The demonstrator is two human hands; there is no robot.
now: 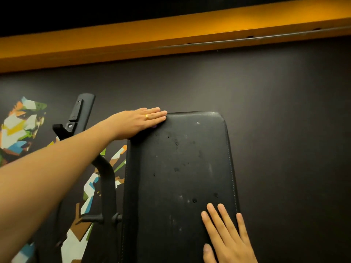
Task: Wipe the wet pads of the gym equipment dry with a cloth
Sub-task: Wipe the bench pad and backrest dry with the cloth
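Droplets are beading on the black pad, lying mostly between the two hands, so the drying is looking barely begun. The left hand is reaching far up and lying flat over the pad's top left corner, fingers straight and together, gripping nothing that is showing plainly. A purple sliver is peeping out just under its palm; it may be the cloth, though it is too small to tell. That flat press is likely serving to spread whatever is underneath against the surface. The right hand is resting open and spread, well below the left, on the pad's lower right edge, holding nothing and probably steadying the pad against the push. Beside the left forearm, the machine's black frame is standing against the dark wall.
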